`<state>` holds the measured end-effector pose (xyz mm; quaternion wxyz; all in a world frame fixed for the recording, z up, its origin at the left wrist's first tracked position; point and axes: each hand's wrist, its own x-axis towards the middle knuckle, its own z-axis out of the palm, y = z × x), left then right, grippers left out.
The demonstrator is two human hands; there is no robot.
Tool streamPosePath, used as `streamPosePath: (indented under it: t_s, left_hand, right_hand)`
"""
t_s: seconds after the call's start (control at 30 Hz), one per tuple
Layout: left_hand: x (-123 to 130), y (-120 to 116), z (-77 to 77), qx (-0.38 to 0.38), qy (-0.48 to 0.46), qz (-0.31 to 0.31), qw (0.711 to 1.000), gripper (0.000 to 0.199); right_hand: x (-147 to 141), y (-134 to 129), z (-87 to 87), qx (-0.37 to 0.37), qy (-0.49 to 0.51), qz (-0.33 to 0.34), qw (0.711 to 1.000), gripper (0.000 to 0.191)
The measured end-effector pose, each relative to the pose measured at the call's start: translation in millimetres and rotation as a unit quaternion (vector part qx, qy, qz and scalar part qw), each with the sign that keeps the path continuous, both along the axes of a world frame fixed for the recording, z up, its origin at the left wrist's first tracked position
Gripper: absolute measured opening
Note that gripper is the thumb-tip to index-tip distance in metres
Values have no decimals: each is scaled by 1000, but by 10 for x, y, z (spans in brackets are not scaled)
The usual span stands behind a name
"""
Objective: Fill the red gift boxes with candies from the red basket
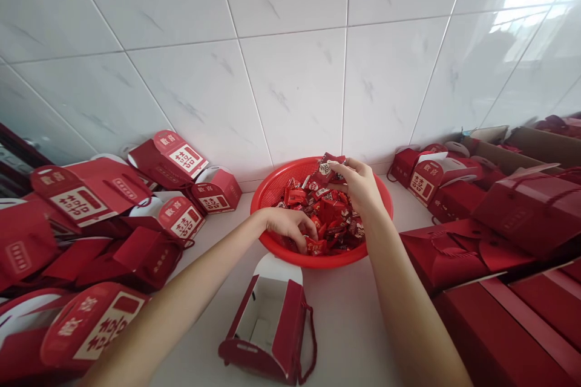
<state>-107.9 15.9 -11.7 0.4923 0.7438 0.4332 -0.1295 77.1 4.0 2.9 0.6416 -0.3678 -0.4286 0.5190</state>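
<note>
Bare forearms [403,284] lay closest to my camera. At their ends, I had the right grip [359,184] pinching a red sweet [325,168] over the far side of the basket [313,262], while my left grip [290,225] was curled among the heaped sweets [333,213] at the near left; whether it had closed on one, I couldn't tell. Those sweets lay in that basket on the counter [349,314], near the tiled wall [295,84]. Closer to me stood an open box [290,323], its cord [314,338] on the right, with stacked boxes [106,184] crowding both sides.
</note>
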Motion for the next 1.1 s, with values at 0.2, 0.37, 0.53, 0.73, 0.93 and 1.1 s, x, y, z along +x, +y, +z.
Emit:
streamPosePath:
  t_s: [0.2, 0.37, 0.53, 0.73, 0.93, 1.1]
  left_hand:
    - [15, -40, 20, -14, -28, 10, 999, 25]
    - [21, -52, 71, -5, 21, -41, 999, 36]
    - [-6, -39, 47, -1, -15, -5, 1000, 41]
    - [24, -31, 56, 25, -171, 184, 968, 23]
    - [40, -22, 65, -5, -201, 274, 940, 22]
    - [12, -5, 16, 12, -229, 304, 925, 41]
  right_hand:
    - [-2, -11, 2, 5, 5, 4, 1000, 14]
    - [-3, -7, -4, 2, -1, 2, 1000, 18]
    - [-3, 0, -5, 1, 1, 0, 1000, 21]
    - [-1, 7, -5, -2, 10, 6, 1000, 23]
    - [-5, 0, 6, -5, 10, 6, 1000, 20]
    - [-5, 8, 0, -1, 13, 9, 1000, 19]
